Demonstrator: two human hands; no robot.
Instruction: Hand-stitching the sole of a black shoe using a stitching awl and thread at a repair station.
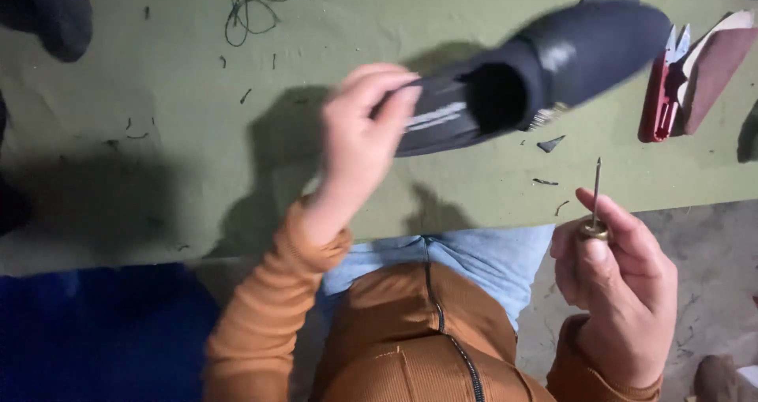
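1. The left hand point(359, 137), at the centre of the frame, has its fingers closed together over one end of a black shoe point(529, 74), with the thumb hidden beneath.
2. The shoe runs from the centre toward the upper right of the frame, blurred, its dark opening facing the camera; whether it rests on the table cannot be told.
3. The right hand point(620, 279), in the lower right, is clamped around the handle of an awl point(595, 204), whose thin metal spike points up toward the top of the frame.
4. The green table point(197, 94) fills the upper half, scattered with small black scraps and a tangle of dark thread point(245, 11) at the upper left centre.
5. At the right edge, red thread snips point(662, 90) lie just beside a brown piece of material point(714, 66).
6. An orange ribbed jacket point(410, 339) and blue jeans point(482, 260) fill the bottom centre.
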